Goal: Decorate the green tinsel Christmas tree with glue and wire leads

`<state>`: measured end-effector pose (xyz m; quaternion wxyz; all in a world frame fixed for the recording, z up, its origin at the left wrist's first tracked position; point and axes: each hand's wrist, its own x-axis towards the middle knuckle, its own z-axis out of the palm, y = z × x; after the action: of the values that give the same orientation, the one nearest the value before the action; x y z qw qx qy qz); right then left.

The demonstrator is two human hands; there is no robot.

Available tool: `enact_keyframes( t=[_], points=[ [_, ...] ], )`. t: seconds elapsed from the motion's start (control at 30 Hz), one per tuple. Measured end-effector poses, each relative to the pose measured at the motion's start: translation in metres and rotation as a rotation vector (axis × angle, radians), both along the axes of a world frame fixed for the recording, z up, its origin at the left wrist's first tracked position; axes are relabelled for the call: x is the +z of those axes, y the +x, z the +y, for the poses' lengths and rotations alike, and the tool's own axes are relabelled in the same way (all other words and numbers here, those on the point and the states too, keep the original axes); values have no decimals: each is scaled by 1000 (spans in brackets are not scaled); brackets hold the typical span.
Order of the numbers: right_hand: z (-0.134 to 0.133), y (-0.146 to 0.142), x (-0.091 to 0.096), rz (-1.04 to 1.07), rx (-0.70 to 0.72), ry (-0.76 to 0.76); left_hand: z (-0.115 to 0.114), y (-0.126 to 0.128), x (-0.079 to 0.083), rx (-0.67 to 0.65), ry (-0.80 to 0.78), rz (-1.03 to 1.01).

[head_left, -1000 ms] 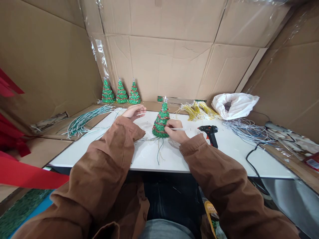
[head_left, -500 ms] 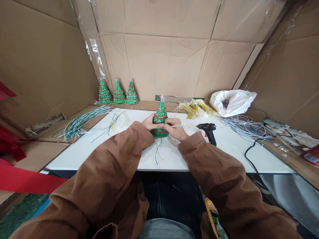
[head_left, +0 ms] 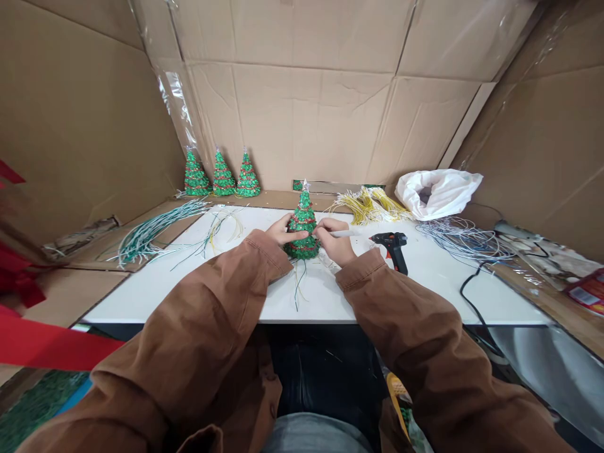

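Note:
A small green beaded Christmas tree [head_left: 302, 217] with red garland and a pale star on top stands upright near the middle of the white table. My left hand [head_left: 284, 232] grips its left side, the thumb lying across the front. On the other side, my right hand [head_left: 336, 241] holds a slim pale stick-like tool [head_left: 343, 233], perhaps a pen, with its tip close to the tree; whether it touches cannot be seen. Thin green and yellow wires [head_left: 298, 283] come out from under the tree's base toward me.
Three similar trees [head_left: 221, 175] line the back left. Green-white wires [head_left: 153, 233] lie at left, yellow-white wires [head_left: 363, 204] behind. To the right are a black glue gun [head_left: 394, 248], a white plastic bag [head_left: 438, 192], bluish wires [head_left: 465, 239] and a black cord [head_left: 465, 290].
My right hand has drawn slightly away from the left fingers, and more of the pale tool shows. The left thumb now lies across the tree. The view has shifted a little.

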<state>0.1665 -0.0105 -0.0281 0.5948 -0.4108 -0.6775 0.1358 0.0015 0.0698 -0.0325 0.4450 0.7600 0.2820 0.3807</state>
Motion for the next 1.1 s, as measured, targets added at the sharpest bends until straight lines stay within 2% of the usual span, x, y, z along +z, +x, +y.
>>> enact_keyframes(
  t=[0.17, 0.3, 0.43, 0.53, 0.67, 0.77, 0.87, 0.9, 0.97, 1.1],
  points=[
    [5, 7, 4, 229, -95, 28, 7, -2, 2, 131, 33, 23],
    [10, 8, 2, 290, -183, -8, 14, -7, 7, -30, -61, -62],
    [18, 12, -6, 217, -284, -31, 11, -9, 10, -156, -75, -137],
    [25, 18, -14, 24, -337, -57, 4, -7, 8, -115, -75, -95],
    [31, 28, -25, -215, -265, -147, 0, -5, 7, -53, -54, -37],
    [36, 30, -29, -204, -250, -238, 2, -9, 12, -12, -5, -41],
    [38, 27, -24, -163, -239, -239, 1, -14, 19, -72, -5, -107],
    [36, 25, -20, -139, -214, -238, -1, -17, 21, -98, -20, -136],
    [31, 20, -11, -32, -36, -285, -9, -22, 26, -135, -61, -201],
    [10, 6, 3, 260, 662, -477, -27, -31, 32, -160, -140, -360]
  ],
)
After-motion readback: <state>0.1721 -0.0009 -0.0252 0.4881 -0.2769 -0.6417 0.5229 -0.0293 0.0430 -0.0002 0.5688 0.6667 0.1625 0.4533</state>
